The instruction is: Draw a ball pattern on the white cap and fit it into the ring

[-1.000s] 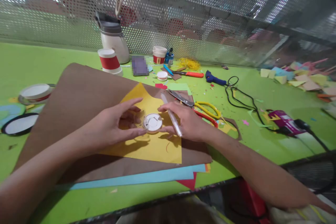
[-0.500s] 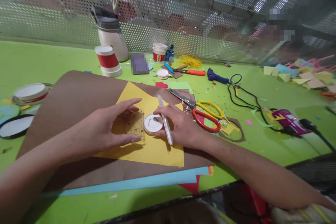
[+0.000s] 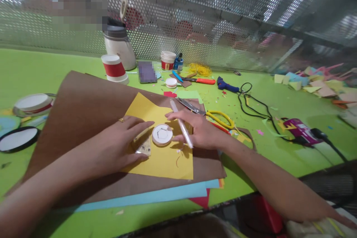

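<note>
A yellow sheet of paper (image 3: pixel 167 165) lies on a large brown sheet (image 3: pixel 92 108). On the yellow paper is a small round white lid-like disc (image 3: pixel 162 135) bearing a dark angular outline. My left hand (image 3: pixel 119 145) is low over a clear plastic ruler (image 3: pixel 143 145) left of the disc. Its thumb and index finger lie along the ruler's edges, and the palm hides part of it. My right hand (image 3: pixel 199 128) keeps a clear-barrelled pen (image 3: pixel 182 128) slanted across its fingers. Thumb and index finger are parted, the thumb tip close to the disc's right edge.
Scissors (image 3: pixel 220 119) with yellow and red handles lie beyond my right hand. A red-and-white tub (image 3: pixel 114 68), a white jug (image 3: pixel 119 46) and a glue gun (image 3: pixel 227 84) stand or lie farther back. A black cord (image 3: pixel 259 108) runs right to a purple box (image 3: pixel 301 131).
My left hand has come down and closed in around the ruler. My right hand has slid right, releasing the disc, with the pen still in it. The view has shifted slightly.
</note>
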`<action>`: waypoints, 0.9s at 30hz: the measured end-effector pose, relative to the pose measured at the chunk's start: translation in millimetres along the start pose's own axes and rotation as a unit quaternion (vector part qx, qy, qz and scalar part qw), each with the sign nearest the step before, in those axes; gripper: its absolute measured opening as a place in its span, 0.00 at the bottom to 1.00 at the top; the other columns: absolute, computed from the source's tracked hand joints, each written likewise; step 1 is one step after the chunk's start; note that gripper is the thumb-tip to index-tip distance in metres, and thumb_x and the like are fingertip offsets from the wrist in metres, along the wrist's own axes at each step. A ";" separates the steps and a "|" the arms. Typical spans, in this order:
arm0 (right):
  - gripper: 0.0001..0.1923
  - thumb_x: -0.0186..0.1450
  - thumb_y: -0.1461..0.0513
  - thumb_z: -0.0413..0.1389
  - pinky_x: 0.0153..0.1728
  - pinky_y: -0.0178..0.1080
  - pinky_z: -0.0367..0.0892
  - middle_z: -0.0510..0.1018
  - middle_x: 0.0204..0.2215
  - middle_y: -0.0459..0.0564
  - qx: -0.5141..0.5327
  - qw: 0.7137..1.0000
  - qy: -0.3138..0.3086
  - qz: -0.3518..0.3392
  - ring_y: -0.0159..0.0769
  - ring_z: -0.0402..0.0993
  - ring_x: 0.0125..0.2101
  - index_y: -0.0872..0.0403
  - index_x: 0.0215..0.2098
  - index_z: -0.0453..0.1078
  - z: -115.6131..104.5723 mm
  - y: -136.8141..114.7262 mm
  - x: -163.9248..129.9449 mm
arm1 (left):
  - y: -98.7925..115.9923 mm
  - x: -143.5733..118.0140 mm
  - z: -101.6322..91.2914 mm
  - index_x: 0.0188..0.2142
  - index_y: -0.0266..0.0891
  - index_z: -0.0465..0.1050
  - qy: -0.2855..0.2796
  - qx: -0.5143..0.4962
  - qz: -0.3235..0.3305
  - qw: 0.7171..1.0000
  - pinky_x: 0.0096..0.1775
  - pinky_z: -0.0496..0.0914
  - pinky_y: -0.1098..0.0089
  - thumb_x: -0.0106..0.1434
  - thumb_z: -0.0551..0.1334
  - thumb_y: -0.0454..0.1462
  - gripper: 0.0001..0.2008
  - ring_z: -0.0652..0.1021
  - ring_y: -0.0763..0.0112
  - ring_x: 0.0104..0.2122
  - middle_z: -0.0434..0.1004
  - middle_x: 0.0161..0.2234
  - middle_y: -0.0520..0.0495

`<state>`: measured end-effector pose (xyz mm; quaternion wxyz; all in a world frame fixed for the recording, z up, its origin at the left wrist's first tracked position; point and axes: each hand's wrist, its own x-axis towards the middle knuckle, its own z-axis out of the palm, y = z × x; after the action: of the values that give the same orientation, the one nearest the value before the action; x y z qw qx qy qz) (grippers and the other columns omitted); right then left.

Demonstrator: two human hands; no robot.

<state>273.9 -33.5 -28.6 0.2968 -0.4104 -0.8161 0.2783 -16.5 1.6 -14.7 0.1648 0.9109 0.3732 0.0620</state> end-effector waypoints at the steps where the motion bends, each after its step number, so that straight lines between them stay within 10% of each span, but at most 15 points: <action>1: 0.24 0.66 0.59 0.71 0.60 0.53 0.74 0.82 0.58 0.56 0.002 1.000 0.012 0.011 0.47 0.79 0.57 0.50 0.58 0.74 -1.3 -0.5 -0.7 | 2.0 -0.5 -0.8 0.64 0.40 0.75 -0.003 0.002 0.000 1.000 0.58 0.75 0.46 0.61 0.66 0.50 0.34 0.81 0.40 0.55 0.80 0.59 0.33; 12: 0.25 0.63 0.62 0.73 0.55 0.53 0.73 0.83 0.53 0.55 -0.041 0.999 0.010 0.029 0.50 0.77 0.54 0.50 0.57 0.74 29.0 -7.2 1.0 | -3.8 4.6 24.8 0.68 0.35 0.69 0.077 0.027 0.020 0.997 0.62 0.70 0.44 0.64 0.63 0.60 0.42 0.76 0.38 0.61 0.76 0.64 0.29; 27: 0.23 0.67 0.61 0.70 0.57 0.52 0.76 0.83 0.57 0.59 -0.009 0.994 0.043 -0.100 0.50 0.81 0.55 0.51 0.58 0.71 33.8 8.8 -0.5 | -2.8 18.5 47.9 0.56 0.40 0.78 0.144 -0.056 0.075 0.985 0.51 0.72 0.52 0.66 0.66 0.55 0.28 0.78 0.48 0.50 0.81 0.49 0.38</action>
<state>254.6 -36.5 -57.5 0.3545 -0.3412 -0.8419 0.2218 6.2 4.2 -60.8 0.1553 0.9072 0.3195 0.2254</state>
